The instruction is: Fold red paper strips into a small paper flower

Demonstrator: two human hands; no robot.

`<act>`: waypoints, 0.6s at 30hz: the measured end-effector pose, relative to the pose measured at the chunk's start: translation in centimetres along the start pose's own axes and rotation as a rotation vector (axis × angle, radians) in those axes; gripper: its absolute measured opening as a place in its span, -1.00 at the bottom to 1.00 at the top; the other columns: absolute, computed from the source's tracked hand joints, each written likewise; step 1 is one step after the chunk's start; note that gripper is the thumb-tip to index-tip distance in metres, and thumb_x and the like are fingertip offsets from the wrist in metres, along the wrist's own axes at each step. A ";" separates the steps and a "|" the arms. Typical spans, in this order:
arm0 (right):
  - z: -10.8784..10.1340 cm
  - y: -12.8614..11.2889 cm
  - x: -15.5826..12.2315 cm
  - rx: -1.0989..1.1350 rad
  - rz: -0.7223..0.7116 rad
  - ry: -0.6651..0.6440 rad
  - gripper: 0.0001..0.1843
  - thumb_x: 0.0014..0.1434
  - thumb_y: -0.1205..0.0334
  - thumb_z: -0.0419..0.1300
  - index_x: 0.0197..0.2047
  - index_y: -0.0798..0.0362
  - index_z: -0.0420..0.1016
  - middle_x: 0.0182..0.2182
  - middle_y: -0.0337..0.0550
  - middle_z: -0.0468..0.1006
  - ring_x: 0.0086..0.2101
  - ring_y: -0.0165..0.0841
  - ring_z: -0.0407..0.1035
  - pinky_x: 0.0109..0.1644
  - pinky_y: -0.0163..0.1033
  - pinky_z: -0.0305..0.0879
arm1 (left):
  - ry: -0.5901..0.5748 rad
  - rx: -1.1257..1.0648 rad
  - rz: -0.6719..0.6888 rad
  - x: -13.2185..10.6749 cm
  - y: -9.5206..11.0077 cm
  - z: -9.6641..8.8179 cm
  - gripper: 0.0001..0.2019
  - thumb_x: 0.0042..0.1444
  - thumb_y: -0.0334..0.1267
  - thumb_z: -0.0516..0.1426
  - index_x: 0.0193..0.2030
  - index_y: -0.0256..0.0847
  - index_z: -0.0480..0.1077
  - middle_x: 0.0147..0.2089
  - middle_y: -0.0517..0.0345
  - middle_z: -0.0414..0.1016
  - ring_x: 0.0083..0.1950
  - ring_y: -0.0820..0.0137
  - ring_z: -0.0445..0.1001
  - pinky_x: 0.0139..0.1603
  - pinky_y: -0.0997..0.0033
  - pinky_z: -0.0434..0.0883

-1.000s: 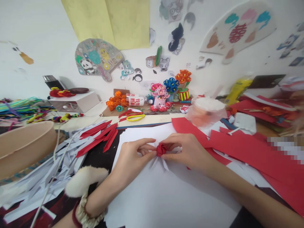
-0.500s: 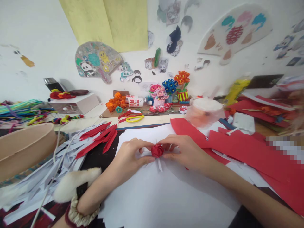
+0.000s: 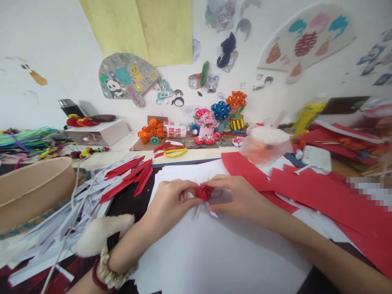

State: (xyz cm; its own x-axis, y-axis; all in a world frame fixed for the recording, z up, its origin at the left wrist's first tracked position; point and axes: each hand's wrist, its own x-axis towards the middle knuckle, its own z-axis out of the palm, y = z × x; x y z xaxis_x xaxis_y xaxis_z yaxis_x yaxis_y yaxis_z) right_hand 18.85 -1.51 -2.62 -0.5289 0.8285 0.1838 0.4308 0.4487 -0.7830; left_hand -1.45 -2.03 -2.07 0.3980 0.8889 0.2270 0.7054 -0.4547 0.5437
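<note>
A small red folded-paper flower [image 3: 203,192] with white paper strips [image 3: 200,210] sticking out beneath it is held between both hands above a stack of white paper [image 3: 239,253]. My left hand [image 3: 173,200] pinches the flower from the left, its thumb along the lower edge. On the other side, my right hand [image 3: 237,196] has its index finger at the top of the flower and its thumb down by a white strip. The right hand's other fingers curl behind and are partly hidden.
Folded red strips [image 3: 134,173] and many white strips [image 3: 76,204] lie left, near a beige basin [image 3: 33,183]. Red paper sheets [image 3: 318,204] spread at right. Behind are yellow-handled scissors [image 3: 175,152], a lidded cup [image 3: 266,143] and flower pots [image 3: 237,122].
The red flower has turned a little between my fingers. My right thumb has moved down from the flower's side toward the white strips, which now point differently. The view has shifted slightly.
</note>
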 end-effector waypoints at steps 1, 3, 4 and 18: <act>0.0 0.0 0.0 -0.003 0.001 0.001 -0.80 0.02 0.25 0.34 -0.22 0.00 0.59 -0.25 -0.16 0.57 -0.16 -0.22 0.44 -0.05 -0.17 0.32 | 0.000 0.000 0.004 0.0 0.0 0.0 -0.88 0.01 -0.26 0.28 -0.26 -0.11 0.54 -0.43 0.28 0.53 -0.43 0.47 0.39 -0.36 0.50 0.27; -0.1 -0.2 0.0 -0.008 0.016 0.005 -0.79 0.01 0.29 0.33 -0.21 0.01 0.59 -0.25 -0.16 0.57 -0.16 -0.22 0.44 -0.05 -0.18 0.31 | 0.000 0.015 0.008 -0.1 -0.2 0.0 -0.86 0.02 -0.24 0.28 -0.23 -0.10 0.53 -0.42 0.27 0.53 -0.42 0.46 0.39 -0.34 0.48 0.28; -0.1 -0.2 0.0 -0.008 0.025 0.007 -0.78 0.01 0.30 0.32 -0.20 0.01 0.59 -0.25 -0.16 0.58 -0.16 -0.23 0.44 -0.06 -0.18 0.31 | 0.009 0.027 0.011 -0.2 -0.2 0.0 -0.83 0.02 -0.23 0.28 -0.20 -0.10 0.52 -0.40 0.26 0.52 -0.41 0.45 0.39 -0.33 0.47 0.29; 0.8 0.0 0.0 -0.030 0.041 0.035 -0.75 0.02 0.33 0.28 -0.17 0.01 0.56 -0.24 -0.18 0.55 -0.24 -0.31 0.43 -0.15 -0.24 0.31 | 0.171 0.063 0.147 -0.1 0.2 0.5 -0.86 0.06 -0.30 0.24 -0.27 -0.17 0.35 -0.20 0.18 0.38 -0.12 0.33 0.32 -0.15 0.33 0.28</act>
State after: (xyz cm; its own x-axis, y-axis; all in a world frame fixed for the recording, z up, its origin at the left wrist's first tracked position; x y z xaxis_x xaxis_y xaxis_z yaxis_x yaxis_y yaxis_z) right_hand 18.30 -1.79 -3.12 -0.4844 0.8575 0.1733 0.4733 0.4234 -0.7725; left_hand -1.01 -2.26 -2.41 0.3977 0.8069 0.4367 0.6848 -0.5778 0.4441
